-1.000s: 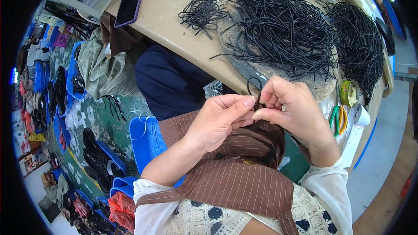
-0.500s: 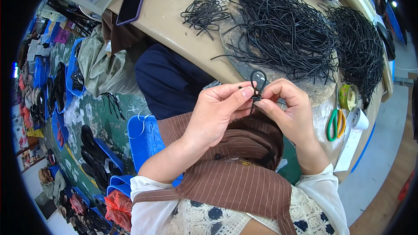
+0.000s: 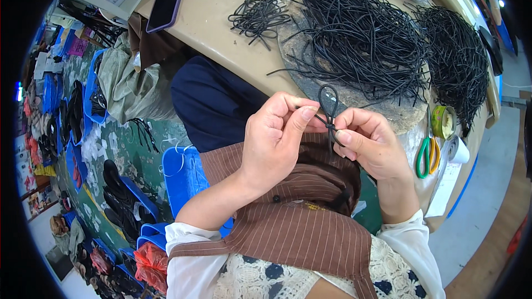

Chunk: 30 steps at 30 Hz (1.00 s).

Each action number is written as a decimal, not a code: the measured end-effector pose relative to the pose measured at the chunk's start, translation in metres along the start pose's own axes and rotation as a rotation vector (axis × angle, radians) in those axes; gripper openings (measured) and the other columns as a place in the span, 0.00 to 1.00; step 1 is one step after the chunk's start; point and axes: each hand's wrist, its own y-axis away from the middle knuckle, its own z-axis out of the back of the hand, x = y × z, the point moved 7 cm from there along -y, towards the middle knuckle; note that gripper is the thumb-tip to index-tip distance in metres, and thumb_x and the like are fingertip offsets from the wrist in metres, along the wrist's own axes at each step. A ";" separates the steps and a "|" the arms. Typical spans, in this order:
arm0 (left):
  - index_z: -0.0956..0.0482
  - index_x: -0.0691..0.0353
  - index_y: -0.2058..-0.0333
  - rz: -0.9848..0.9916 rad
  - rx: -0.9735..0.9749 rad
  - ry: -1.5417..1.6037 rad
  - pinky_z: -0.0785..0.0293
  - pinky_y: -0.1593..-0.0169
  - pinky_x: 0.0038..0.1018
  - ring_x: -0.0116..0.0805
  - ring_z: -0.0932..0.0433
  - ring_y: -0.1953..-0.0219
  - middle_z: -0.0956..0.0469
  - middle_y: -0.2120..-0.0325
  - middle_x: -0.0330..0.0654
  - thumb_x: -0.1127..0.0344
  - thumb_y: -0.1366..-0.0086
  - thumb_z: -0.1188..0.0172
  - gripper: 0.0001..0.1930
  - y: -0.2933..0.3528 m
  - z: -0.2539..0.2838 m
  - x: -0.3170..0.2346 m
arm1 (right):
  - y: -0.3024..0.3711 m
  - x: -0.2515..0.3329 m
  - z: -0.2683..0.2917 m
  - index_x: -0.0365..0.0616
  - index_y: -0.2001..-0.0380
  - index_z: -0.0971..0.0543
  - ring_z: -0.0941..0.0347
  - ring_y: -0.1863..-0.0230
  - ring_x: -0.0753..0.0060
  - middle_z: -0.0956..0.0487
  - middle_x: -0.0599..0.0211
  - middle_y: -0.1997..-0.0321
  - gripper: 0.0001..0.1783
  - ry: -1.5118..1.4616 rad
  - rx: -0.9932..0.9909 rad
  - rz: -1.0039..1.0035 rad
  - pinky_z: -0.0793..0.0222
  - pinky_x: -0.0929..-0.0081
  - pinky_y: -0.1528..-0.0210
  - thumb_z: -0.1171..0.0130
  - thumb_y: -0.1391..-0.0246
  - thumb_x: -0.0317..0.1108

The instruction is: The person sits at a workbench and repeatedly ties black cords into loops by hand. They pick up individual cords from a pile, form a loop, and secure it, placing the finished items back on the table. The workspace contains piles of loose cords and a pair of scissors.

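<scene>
A thin black cord [image 3: 328, 101], knotted with an upright loop above the knot, is stretched between my two hands over my apron. My left hand [image 3: 280, 135] pinches one strand of it between thumb and forefinger, to the left of the knot. Thumb and fingers of my right hand [image 3: 368, 141] grip the cord at the right side of the knot, and a short end hangs below. A small heap of looped cords [image 3: 259, 15] lies on the table beyond my left hand. Farther right spreads a big pile of loose black cords [image 3: 363, 39] on a round grey board [image 3: 299, 72].
Another cord pile [image 3: 454, 55] lies at the right. Near it are scissors with green and orange handles [image 3: 423, 158], an open tin [image 3: 443, 122] and a white roll [image 3: 458, 151]. A phone [image 3: 168, 3] rests at the table's left, with a blue bin [image 3: 183, 177] below.
My left hand has drawn back to the left and slightly up, pulling a strand out from the knot. The knot and the right hand's grip show more plainly.
</scene>
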 end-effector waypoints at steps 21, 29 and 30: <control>0.26 0.72 0.67 0.795 0.748 0.056 0.26 0.68 0.21 0.31 0.22 0.72 0.23 0.71 0.51 0.66 0.42 0.45 0.12 -0.001 -0.033 0.000 | -0.017 0.059 -0.018 0.37 0.75 0.25 0.31 0.78 0.87 0.26 0.72 0.79 0.06 0.670 0.394 -0.154 0.35 0.89 0.75 0.43 0.56 0.29; 0.26 0.69 0.65 0.659 0.379 0.278 0.27 0.68 0.21 0.29 0.23 0.72 0.23 0.70 0.47 0.68 0.43 0.45 0.10 -0.009 -0.021 0.007 | -0.004 0.056 0.014 0.33 0.65 0.28 0.27 0.67 0.75 0.25 0.61 0.67 0.15 0.176 -0.026 0.249 0.29 0.79 0.63 0.53 0.44 0.37; 0.26 0.69 0.65 0.649 0.358 0.269 0.27 0.69 0.20 0.28 0.23 0.73 0.23 0.71 0.47 0.68 0.43 0.45 0.10 -0.009 -0.022 0.006 | -0.002 0.050 0.009 0.33 0.66 0.28 0.27 0.68 0.75 0.25 0.61 0.67 0.13 0.113 -0.046 0.273 0.29 0.78 0.63 0.52 0.45 0.34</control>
